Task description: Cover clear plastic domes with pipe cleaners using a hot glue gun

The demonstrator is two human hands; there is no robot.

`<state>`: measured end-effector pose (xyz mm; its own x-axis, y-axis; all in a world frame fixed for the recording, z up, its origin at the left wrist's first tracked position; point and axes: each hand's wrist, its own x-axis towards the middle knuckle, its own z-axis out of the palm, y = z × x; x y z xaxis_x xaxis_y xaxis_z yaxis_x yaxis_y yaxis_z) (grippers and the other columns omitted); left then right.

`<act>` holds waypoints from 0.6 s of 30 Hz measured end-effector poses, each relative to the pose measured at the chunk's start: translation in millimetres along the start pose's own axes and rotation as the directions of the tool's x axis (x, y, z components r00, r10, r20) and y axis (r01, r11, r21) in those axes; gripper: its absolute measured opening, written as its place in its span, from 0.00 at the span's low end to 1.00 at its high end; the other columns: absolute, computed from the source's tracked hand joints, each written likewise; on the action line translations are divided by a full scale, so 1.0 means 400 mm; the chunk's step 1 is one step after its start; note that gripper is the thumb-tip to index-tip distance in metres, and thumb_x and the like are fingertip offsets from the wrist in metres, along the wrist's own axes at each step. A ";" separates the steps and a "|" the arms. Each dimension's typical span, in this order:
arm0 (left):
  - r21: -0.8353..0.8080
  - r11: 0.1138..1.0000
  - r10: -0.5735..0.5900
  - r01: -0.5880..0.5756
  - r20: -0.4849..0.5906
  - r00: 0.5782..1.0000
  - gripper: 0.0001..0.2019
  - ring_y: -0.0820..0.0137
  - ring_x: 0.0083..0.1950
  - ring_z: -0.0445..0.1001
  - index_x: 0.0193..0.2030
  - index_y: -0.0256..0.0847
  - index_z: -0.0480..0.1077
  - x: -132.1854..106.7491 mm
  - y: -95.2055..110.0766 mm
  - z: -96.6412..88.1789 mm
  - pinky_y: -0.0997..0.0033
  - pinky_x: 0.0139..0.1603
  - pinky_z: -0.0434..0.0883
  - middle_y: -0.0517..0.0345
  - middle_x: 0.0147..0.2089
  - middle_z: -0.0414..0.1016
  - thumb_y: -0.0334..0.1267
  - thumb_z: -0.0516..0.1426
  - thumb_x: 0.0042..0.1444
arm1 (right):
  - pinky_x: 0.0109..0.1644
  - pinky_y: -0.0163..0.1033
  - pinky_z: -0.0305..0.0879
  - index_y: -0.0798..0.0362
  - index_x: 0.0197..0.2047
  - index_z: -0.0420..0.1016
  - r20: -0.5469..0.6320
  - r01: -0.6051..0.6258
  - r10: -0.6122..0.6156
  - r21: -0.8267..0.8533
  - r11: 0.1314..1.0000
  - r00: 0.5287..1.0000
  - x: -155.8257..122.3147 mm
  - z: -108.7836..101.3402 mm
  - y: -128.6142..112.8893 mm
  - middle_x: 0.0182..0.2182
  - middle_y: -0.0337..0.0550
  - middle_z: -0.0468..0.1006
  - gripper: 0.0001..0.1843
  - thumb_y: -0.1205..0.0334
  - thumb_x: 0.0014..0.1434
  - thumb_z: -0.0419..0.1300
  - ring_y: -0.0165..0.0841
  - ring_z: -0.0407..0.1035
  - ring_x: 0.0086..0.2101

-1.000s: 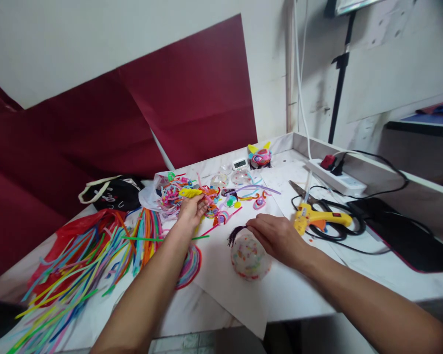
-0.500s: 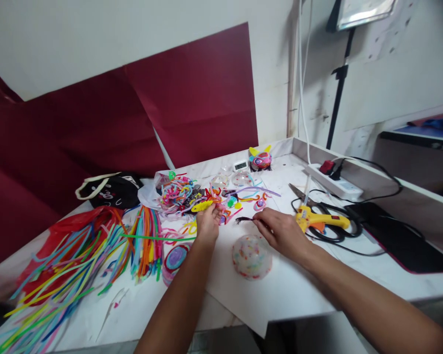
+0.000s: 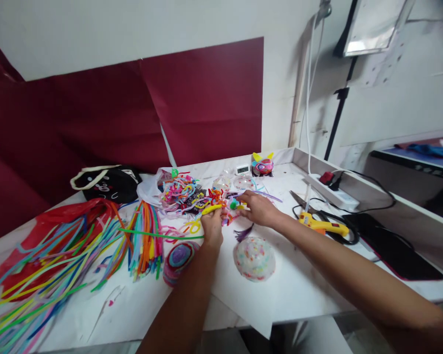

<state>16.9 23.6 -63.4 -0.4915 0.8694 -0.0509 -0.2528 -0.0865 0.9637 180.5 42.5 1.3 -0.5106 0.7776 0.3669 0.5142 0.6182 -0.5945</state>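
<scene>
My left hand [image 3: 212,228] is closed on a yellow coiled pipe-cleaner piece [image 3: 210,209], whose end shows above the fingers. My right hand [image 3: 259,208] reaches over a scatter of small pipe-cleaner shapes, its fingers apart and nothing visible in them. Near a green piece [image 3: 234,203] are its fingertips; whether they touch is hard to tell. A dark purple tassel [image 3: 242,233] lies on the white paper below that hand. Just in front of the tassel rests a clear speckled plastic dome [image 3: 254,259]. Beside my left forearm sits a round form covered in coiled purple and red pipe cleaners [image 3: 177,259], partly hidden.
Loose pipe cleaners [image 3: 55,268] and an upright-fanned bundle [image 3: 147,241] cover the left. On the right lie a yellow glue gun [image 3: 323,225], black-handled scissors [image 3: 298,198], a power strip [image 3: 334,192] and a black phone [image 3: 395,248]. A finished-looking eared figure [image 3: 263,166] stands at the back.
My right hand has let go of the dark tassel, now on the paper, and moved up and left to the small shapes. My left hand keeps the yellow piece. The view has shifted slightly.
</scene>
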 end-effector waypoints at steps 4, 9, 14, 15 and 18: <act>0.063 0.993 0.100 -0.101 0.024 0.995 0.18 0.63 0.51 0.74 0.57 0.38 0.68 -0.004 -0.011 0.005 0.55 0.50 0.75 0.48 0.56 0.71 0.43 0.57 0.63 | 0.32 0.34 0.65 0.56 0.42 0.78 0.017 -0.115 0.114 0.227 0.967 0.993 0.069 0.041 0.007 0.29 0.43 0.80 0.12 0.58 0.57 0.65 0.31 0.72 0.28; 0.182 0.961 0.207 -0.208 0.025 0.978 0.12 0.66 0.46 0.75 0.50 0.38 0.71 -0.009 -0.022 0.001 0.61 0.46 0.76 0.51 0.50 0.75 0.40 0.58 0.62 | 0.24 0.31 0.62 0.56 0.27 0.75 0.021 -0.192 0.209 0.489 0.851 0.978 0.098 0.068 0.016 0.22 0.40 0.78 0.15 0.58 0.63 0.57 0.27 0.70 0.22; 0.334 0.898 0.312 -0.287 -0.023 0.950 0.06 0.65 0.46 0.75 0.37 0.44 0.74 -0.010 -0.017 -0.008 0.70 0.43 0.73 0.56 0.41 0.78 0.31 0.63 0.53 | 0.21 0.30 0.60 0.55 0.27 0.74 -0.027 -0.231 0.321 0.639 0.733 0.947 0.089 0.040 0.029 0.23 0.41 0.79 0.13 0.58 0.59 0.62 0.26 0.67 0.19; 0.366 0.883 0.327 -0.295 -0.028 0.945 0.07 0.65 0.47 0.74 0.37 0.45 0.74 -0.010 -0.016 -0.010 0.70 0.44 0.73 0.57 0.40 0.78 0.30 0.63 0.52 | 0.21 0.30 0.60 0.56 0.26 0.74 -0.033 -0.233 0.338 0.661 0.713 0.941 0.086 0.032 0.032 0.23 0.41 0.79 0.12 0.58 0.59 0.62 0.26 0.67 0.19; 0.459 0.831 0.365 -0.315 -0.023 0.931 0.07 0.65 0.47 0.74 0.37 0.44 0.73 -0.010 -0.013 -0.014 0.66 0.48 0.72 0.57 0.40 0.77 0.29 0.62 0.52 | 0.20 0.29 0.60 0.55 0.27 0.73 -0.053 -0.231 0.382 0.716 0.658 0.923 0.075 0.008 0.039 0.24 0.42 0.79 0.13 0.57 0.57 0.65 0.26 0.68 0.20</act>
<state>15.6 17.7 -69.6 -0.5688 0.7664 0.2985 0.3274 -0.1220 0.9370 171.1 75.3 0.9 -0.2380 0.9597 0.1496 -0.0370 0.1449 -0.9888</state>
